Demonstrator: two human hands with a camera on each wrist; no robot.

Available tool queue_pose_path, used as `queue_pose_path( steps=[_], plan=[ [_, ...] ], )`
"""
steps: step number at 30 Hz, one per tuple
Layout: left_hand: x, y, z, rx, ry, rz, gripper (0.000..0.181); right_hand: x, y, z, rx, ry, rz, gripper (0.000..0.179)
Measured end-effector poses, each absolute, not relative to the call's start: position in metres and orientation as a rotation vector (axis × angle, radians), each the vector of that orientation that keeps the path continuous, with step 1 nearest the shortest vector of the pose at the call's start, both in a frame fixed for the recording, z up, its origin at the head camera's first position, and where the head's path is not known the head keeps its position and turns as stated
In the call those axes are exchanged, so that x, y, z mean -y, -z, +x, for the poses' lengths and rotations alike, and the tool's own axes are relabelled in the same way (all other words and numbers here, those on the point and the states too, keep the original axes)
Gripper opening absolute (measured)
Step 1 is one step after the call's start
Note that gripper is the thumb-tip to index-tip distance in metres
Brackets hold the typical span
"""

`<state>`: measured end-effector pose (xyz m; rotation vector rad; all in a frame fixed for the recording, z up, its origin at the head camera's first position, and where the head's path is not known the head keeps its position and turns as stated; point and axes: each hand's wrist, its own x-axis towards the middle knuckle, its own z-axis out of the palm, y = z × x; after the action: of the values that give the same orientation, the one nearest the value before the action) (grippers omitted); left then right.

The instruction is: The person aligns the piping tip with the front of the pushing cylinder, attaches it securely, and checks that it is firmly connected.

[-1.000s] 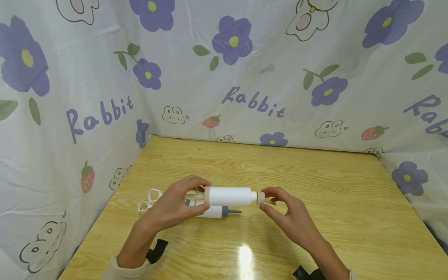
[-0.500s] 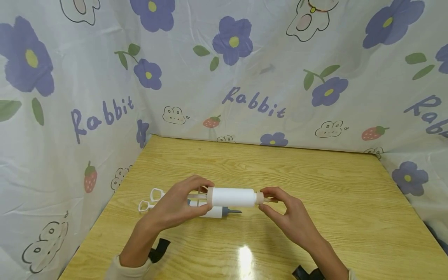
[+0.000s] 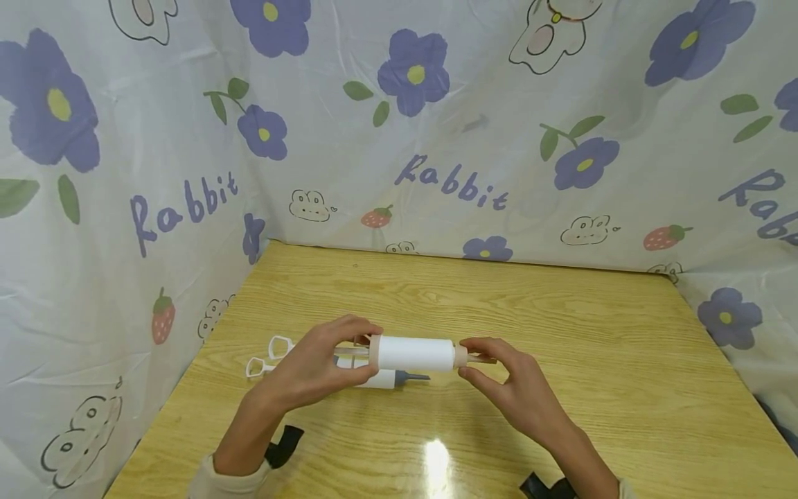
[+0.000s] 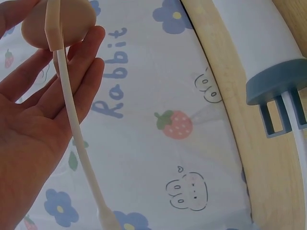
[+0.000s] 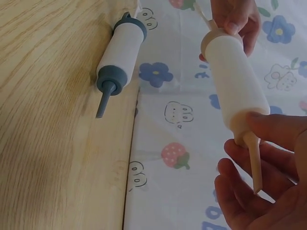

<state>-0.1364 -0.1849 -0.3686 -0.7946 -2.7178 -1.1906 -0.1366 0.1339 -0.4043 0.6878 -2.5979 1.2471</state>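
Between the hands, a white syringe (image 3: 416,353) with beige ends is held level above the table. My left hand (image 3: 305,364) pinches its beige rear cap (image 4: 72,26), from which a pale plunger rod (image 4: 72,103) runs back. At the other end, my right hand (image 3: 520,381) pinches the beige nozzle cap (image 5: 240,127) between thumb and fingers. The cap sits against the end of the barrel, its slim spout (image 5: 255,163) pointing past the palm. A second syringe (image 5: 123,45), white with grey-blue ends, lies on the table behind the left hand.
The wooden table (image 3: 561,312) extends to either side and behind the hands. White cloth (image 3: 349,138) printed with flowers and rabbits hangs around its back and sides. White loop handles (image 3: 262,366) show on the table beside the left wrist.
The gap between barrel and nozzle cap has closed, hiding the white neck. My left hand and the barrel have shifted slightly right; the right hand has moved slightly left with the cap.
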Motion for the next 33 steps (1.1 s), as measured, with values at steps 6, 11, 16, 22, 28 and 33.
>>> queue_pose_path(
  steps=[6,11,16,22,28,33],
  plan=[
    [0.1863,0.3695,-0.1373,2.733,1.205,-0.802,0.048,-0.1345,0.4067,-0.1364,2.572,-1.212,0.772,0.040],
    [0.1871,0.3712,-0.1379,2.731,1.238,-0.797,0.048,-0.1349,0.4069,-0.1369,2.562,-1.209,0.785,0.041],
    [0.1866,0.3739,-0.1379,2.723,1.244,-0.785,0.047,-0.1363,0.4078,-0.1376,2.586,-1.248,0.769,0.037],
    [0.1861,0.3748,-0.1376,2.722,1.222,-0.790,0.048,-0.1362,0.4048,-0.1403,2.655,-1.307,0.734,0.027],
    [0.1861,0.3750,-0.1377,2.702,1.261,-0.811,0.047,-0.1340,0.4002,-0.1388,2.694,-1.408,0.660,0.028],
    [0.1868,0.3753,-0.1384,2.703,1.279,-0.813,0.048,-0.1303,0.4014,-0.1349,2.623,-1.466,0.571,0.025]
  ],
)
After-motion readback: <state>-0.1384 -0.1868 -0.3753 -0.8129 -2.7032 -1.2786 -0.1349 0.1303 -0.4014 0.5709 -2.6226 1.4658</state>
